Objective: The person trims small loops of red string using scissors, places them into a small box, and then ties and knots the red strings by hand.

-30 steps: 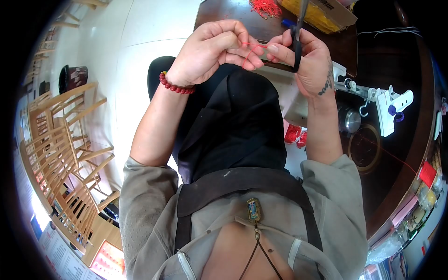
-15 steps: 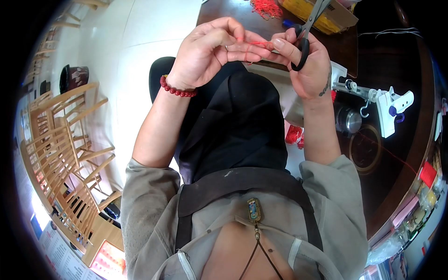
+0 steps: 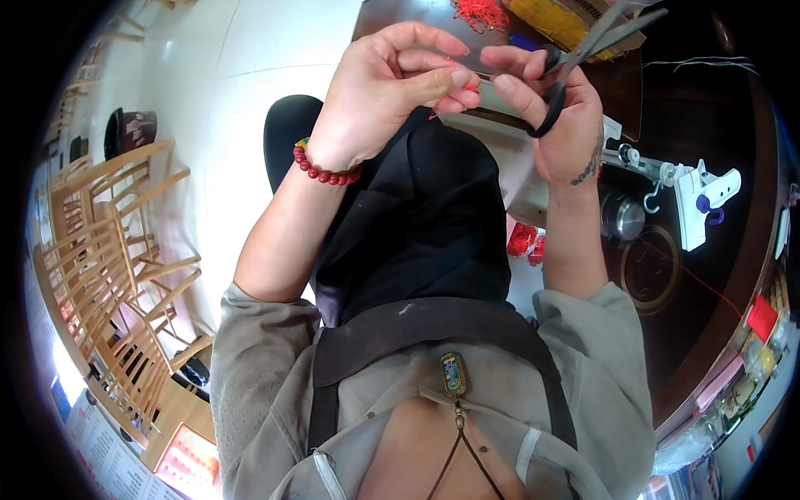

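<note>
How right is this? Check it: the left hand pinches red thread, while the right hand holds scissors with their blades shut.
One slip: in the head view the scissors are open, not shut. The left hand does pinch red thread, and the right hand does hold the scissors.

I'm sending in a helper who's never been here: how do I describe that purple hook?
To the right of the right forearm lies a dark brown surface. A white fitting shows against it. The small hook at the fitting's outer end is purple; its neighbour, nearer the forearm, is silvery.
</note>
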`<control>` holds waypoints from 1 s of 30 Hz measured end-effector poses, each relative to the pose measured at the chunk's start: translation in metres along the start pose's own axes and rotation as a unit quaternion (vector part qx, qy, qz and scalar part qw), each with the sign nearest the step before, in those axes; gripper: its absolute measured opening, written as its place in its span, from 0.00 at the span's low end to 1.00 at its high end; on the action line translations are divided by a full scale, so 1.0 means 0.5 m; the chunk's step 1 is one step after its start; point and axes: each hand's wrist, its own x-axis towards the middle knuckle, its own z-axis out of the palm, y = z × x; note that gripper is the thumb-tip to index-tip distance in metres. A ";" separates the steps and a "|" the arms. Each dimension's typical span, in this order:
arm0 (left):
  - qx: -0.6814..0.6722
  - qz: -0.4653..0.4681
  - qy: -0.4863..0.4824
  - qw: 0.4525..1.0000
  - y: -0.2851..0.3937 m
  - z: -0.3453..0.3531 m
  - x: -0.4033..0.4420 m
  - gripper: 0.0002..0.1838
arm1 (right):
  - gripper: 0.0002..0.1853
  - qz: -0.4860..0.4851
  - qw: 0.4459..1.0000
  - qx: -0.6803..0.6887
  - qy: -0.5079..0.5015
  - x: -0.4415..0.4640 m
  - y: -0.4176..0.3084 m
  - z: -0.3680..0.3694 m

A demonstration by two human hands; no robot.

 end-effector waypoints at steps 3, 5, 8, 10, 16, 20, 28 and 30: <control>-0.013 0.010 0.013 1.000 0.000 0.004 -0.001 0.08 | 0.09 0.053 0.998 0.000 -0.028 -0.016 -0.018 0.013; 0.001 0.018 0.021 1.000 -0.002 0.005 -0.001 0.08 | 0.09 0.074 0.997 0.010 -0.027 -0.016 -0.018 0.011; 0.004 0.025 0.020 0.999 -0.001 0.009 -0.004 0.08 | 0.08 0.107 0.992 0.049 -0.032 -0.020 -0.013 0.008; 0.000 0.022 0.019 1.000 0.002 0.010 -0.007 0.09 | 0.08 0.104 0.992 0.066 -0.035 -0.019 -0.007 0.003; 0.102 0.049 0.004 0.994 0.002 0.015 -0.012 0.09 | 0.08 0.105 0.991 0.084 -0.026 -0.019 -0.024 -0.003; 0.239 0.106 -0.026 0.965 -0.014 0.007 -0.009 0.09 | 0.08 0.078 0.995 0.058 -0.036 -0.017 -0.018 -0.014; 0.152 0.023 -0.015 0.988 -0.001 0.026 -0.022 0.07 | 0.08 0.064 0.996 0.047 -0.031 -0.017 -0.030 -0.007; 0.164 0.030 -0.010 0.986 0.001 0.028 -0.024 0.08 | 0.08 0.056 0.997 0.037 -0.033 -0.017 -0.030 -0.006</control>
